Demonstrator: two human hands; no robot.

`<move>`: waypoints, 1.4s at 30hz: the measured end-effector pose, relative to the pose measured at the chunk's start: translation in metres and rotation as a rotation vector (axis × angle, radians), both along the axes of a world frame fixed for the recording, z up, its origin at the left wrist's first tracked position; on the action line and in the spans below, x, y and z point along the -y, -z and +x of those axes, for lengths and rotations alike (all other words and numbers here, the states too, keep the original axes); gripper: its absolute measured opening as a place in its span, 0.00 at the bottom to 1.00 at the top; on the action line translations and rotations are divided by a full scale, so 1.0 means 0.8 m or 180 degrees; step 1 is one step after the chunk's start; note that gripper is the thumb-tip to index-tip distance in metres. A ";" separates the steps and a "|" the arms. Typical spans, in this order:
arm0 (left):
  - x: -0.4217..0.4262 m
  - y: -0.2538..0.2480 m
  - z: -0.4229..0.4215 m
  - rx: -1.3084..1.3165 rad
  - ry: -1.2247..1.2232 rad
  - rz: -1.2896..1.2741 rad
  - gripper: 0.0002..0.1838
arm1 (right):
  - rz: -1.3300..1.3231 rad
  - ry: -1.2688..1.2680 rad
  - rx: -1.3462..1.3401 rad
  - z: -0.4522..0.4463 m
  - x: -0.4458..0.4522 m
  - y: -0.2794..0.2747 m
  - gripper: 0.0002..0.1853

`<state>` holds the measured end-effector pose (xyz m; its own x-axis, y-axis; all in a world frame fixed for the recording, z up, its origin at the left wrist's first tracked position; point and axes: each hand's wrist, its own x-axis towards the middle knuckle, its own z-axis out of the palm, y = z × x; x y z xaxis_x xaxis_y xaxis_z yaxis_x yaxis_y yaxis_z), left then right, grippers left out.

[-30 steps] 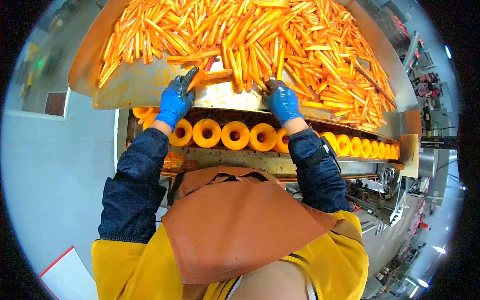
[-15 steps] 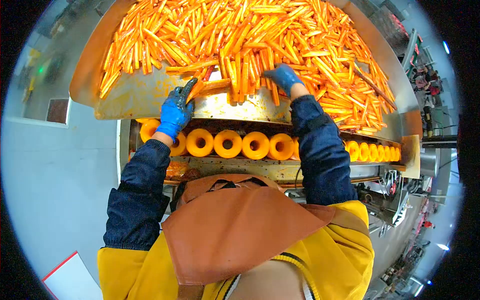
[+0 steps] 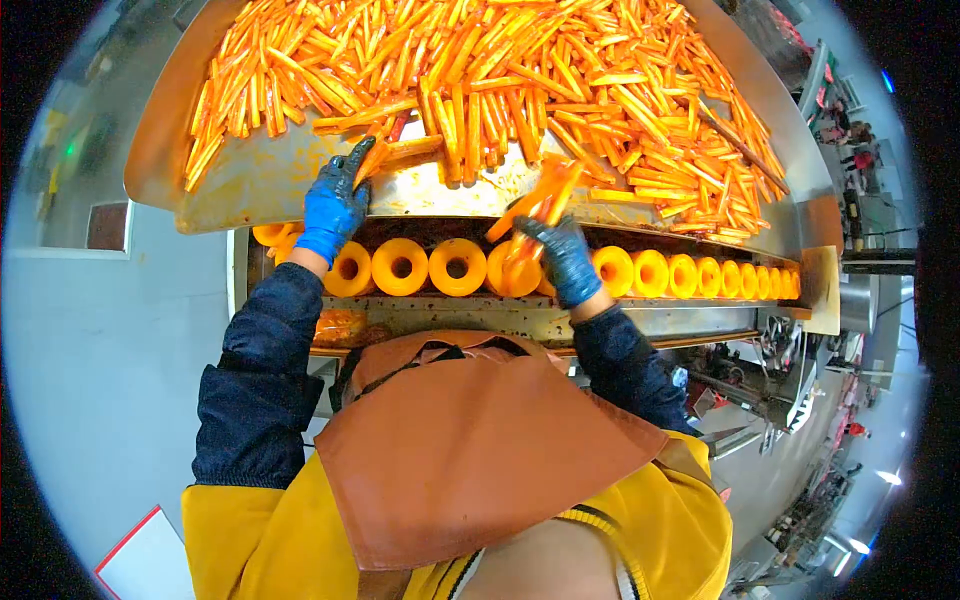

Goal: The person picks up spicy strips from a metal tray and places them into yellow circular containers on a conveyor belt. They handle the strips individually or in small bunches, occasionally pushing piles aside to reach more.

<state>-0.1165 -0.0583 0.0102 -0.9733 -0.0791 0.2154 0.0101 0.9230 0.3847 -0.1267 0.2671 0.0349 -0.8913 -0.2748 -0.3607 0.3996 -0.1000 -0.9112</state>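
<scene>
Glossy orange sauce-coated strips (image 3: 480,110) lie heaped on a wide metal tray (image 3: 250,190). My left hand (image 3: 338,208), in a blue glove, is at the tray's front edge. Its thumb and forefinger close around an orange strip at the near side of the heap. My right hand (image 3: 565,262), gloved in darker, stained blue, grips a few orange strips (image 3: 540,215); they are blurred by motion. This bunch is over the row of yellow funnel-like cups (image 3: 457,267), its lower ends in front of one cup.
The cups run along a metal trough below the tray and curve off to the right. A long brown stick (image 3: 740,150) lies on the strips at the right. An orange pile (image 3: 340,328) sits on the ledge (image 3: 470,316) below the cups. Machinery stands at the far right.
My right hand has drawn back from the heap towards the cups, bringing a few strips with it. My left hand stays by the tray's front edge, shifting slightly in view as the camera moves.
</scene>
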 end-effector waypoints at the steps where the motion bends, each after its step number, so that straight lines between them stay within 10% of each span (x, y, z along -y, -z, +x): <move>1: 0.000 0.000 0.001 0.0001 0.0011 -0.0003 0.33 | 0.0063 -0.0253 -0.0047 0.014 0.008 0.009 0.11; 9: -0.002 -0.007 0.002 0.0100 0.0040 0.0184 0.33 | 0.1885 -0.0268 -0.0667 0.047 -0.037 0.060 0.14; 15: -0.001 -0.003 0.003 -0.0089 0.0102 0.0087 0.34 | 0.0071 0.0116 -0.0505 0.049 0.006 0.001 0.09; 32: 0.003 0.002 0.001 0.0016 0.0024 -0.0159 0.36 | 0.0425 -0.0435 -0.0475 0.051 -0.010 0.031 0.11; 34: 0.002 0.002 0.002 0.0016 0.0040 -0.0141 0.36 | 0.1615 -0.0435 -0.1078 0.047 -0.024 0.033 0.12; 42: -0.001 -0.004 0.002 0.0173 -0.0063 -0.0169 0.36 | 0.0837 -0.0066 -0.0721 0.046 -0.047 0.011 0.15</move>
